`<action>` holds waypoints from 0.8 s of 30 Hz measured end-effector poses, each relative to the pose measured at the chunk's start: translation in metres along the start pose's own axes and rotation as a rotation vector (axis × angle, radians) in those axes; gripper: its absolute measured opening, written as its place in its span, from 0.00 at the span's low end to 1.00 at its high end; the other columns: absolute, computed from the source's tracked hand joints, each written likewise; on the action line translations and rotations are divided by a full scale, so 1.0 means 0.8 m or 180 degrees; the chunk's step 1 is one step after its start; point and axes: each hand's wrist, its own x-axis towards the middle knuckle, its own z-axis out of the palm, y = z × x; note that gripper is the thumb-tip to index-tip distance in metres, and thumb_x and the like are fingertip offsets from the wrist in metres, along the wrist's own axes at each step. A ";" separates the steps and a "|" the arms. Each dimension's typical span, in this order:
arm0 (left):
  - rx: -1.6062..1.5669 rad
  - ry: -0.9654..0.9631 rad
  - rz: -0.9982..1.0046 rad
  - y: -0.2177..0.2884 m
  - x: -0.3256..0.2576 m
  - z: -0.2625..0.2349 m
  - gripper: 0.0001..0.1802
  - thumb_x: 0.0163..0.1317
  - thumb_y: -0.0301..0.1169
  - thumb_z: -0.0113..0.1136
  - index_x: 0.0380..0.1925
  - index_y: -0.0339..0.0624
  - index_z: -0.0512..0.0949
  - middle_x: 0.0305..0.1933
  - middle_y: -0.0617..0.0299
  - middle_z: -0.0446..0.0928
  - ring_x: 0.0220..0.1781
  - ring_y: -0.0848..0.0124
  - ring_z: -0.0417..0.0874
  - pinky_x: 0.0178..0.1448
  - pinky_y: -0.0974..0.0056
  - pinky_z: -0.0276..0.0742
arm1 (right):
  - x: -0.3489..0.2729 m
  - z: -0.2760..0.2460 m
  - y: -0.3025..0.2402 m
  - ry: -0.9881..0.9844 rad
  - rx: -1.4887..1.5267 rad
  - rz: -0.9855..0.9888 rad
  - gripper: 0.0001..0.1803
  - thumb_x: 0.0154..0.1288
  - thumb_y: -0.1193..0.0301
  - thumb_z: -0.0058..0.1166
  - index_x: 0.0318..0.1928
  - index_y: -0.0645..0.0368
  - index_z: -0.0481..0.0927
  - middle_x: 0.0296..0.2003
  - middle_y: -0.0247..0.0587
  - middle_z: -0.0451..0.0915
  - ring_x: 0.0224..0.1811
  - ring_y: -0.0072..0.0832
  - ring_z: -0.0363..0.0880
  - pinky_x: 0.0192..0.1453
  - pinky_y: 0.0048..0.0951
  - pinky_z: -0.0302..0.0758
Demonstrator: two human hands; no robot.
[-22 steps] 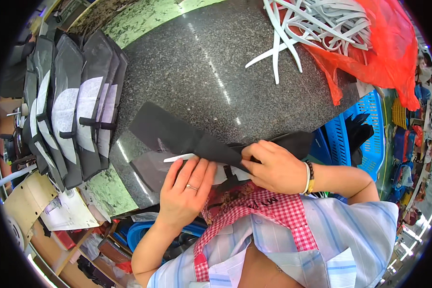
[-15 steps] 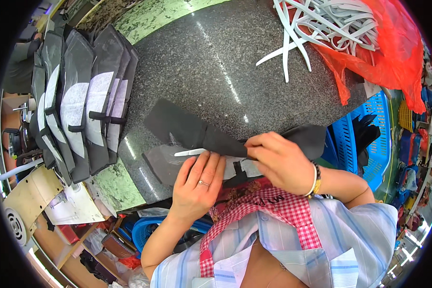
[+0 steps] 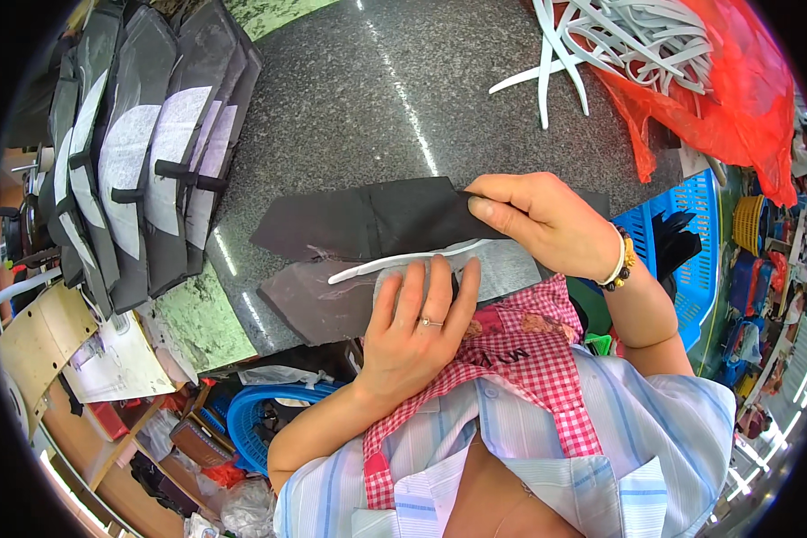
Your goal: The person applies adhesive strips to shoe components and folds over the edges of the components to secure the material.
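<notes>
On the dark table before me lies a black fabric piece with two pointed halves. Its far half (image 3: 359,215) is turned back, away from me, and its near half (image 3: 318,305) carries a light grey patch (image 3: 511,269). Along the inside runs a thin, slightly curved white strip (image 3: 394,260). My left hand (image 3: 421,327) rests on the near half just below the strip, fingers outstretched and slightly apart, a ring on one. Between thumb and forefinger, my right hand (image 3: 560,224) pinches the far half's right-hand edge, a little raised.
Similar black pieces with pale patches and black tabs stand stacked (image 3: 143,152) at the far left. Loose white strips (image 3: 646,45) spill from a red plastic bag (image 3: 735,108) at the far right. Blue baskets sit beside the table at right (image 3: 701,269) and lower left (image 3: 251,417).
The far half has been pulled back and flattened, baring much more of the white strip. My right hand moved away from me with its edge; my left hand slid right along the piece.
</notes>
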 end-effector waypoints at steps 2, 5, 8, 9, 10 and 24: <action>0.0097 -0.0085 0.0039 0.001 -0.002 0.002 0.34 0.45 0.36 0.68 0.58 0.45 0.78 0.55 0.54 0.74 0.55 0.58 0.76 0.60 0.52 0.71 | 0.001 0.001 0.001 0.0005 -0.0079 -0.0046 0.13 0.72 0.66 0.49 0.37 0.66 0.74 0.24 0.58 0.70 0.28 0.55 0.70 0.33 0.43 0.69; 0.0223 -0.0198 -0.0097 0.004 0.002 0.007 0.24 0.58 0.32 0.53 0.56 0.42 0.80 0.55 0.54 0.74 0.55 0.61 0.75 0.59 0.55 0.73 | 0.003 -0.002 -0.003 -0.0080 -0.0071 0.0011 0.13 0.72 0.66 0.49 0.36 0.66 0.74 0.24 0.57 0.70 0.27 0.54 0.70 0.33 0.43 0.69; 0.0273 -0.0308 -0.0243 0.014 0.008 0.006 0.24 0.59 0.32 0.52 0.56 0.40 0.79 0.56 0.55 0.73 0.55 0.60 0.75 0.60 0.54 0.72 | 0.001 -0.004 -0.008 -0.0305 -0.0148 0.0183 0.12 0.71 0.66 0.50 0.39 0.65 0.77 0.26 0.57 0.74 0.30 0.55 0.74 0.35 0.44 0.71; 0.0262 -0.0317 -0.0233 0.015 0.006 0.007 0.24 0.59 0.32 0.52 0.56 0.40 0.79 0.56 0.55 0.73 0.55 0.60 0.75 0.60 0.54 0.72 | -0.003 0.000 -0.009 -0.0148 -0.0182 0.0007 0.12 0.69 0.67 0.51 0.41 0.64 0.79 0.28 0.58 0.76 0.33 0.55 0.76 0.37 0.44 0.73; 0.0258 -0.0283 -0.0268 0.016 0.005 0.010 0.24 0.59 0.33 0.52 0.57 0.41 0.79 0.57 0.55 0.72 0.55 0.59 0.75 0.60 0.52 0.72 | -0.004 0.001 -0.009 0.0006 -0.0224 -0.0174 0.12 0.68 0.67 0.52 0.43 0.63 0.81 0.30 0.58 0.79 0.35 0.55 0.78 0.39 0.45 0.75; -0.0004 -0.0338 -0.0582 0.024 -0.001 0.012 0.36 0.41 0.42 0.72 0.55 0.43 0.80 0.59 0.53 0.71 0.61 0.51 0.72 0.64 0.43 0.68 | -0.042 0.026 -0.009 0.0185 -0.0779 -0.0624 0.16 0.62 0.72 0.55 0.50 0.65 0.81 0.45 0.53 0.83 0.48 0.48 0.81 0.50 0.41 0.78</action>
